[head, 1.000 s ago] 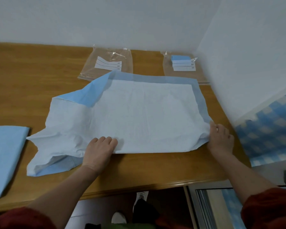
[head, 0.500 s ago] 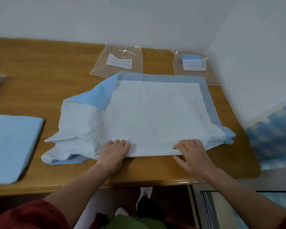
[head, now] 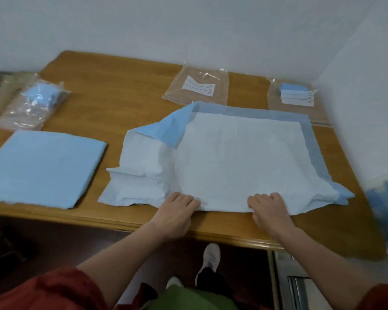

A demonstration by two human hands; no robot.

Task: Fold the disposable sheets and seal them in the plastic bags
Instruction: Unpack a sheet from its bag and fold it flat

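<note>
Head view, left hand (head: 177, 209), right hand (head: 270, 209) gripping crinkled papery sheet (head: 233, 153)

- A white sheet (head: 233, 157) with a blue border is lying spread and crumpled, its near edge gripped by the left hand (head: 175, 211) and right hand (head: 270, 211).
- A folded blue sheet (head: 40, 166) is lying left of the left hand.
- A flat plastic bag (head: 197, 90) is lying beyond both hands.

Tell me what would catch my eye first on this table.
A large white disposable sheet with a blue border sprawls across the middle of the wooden table, its left side crumpled, while the left hand and right hand hold its near edge. To its left lies a neatly folded blue sheet, and clear plastic bags lie flat along the far edge.
</note>
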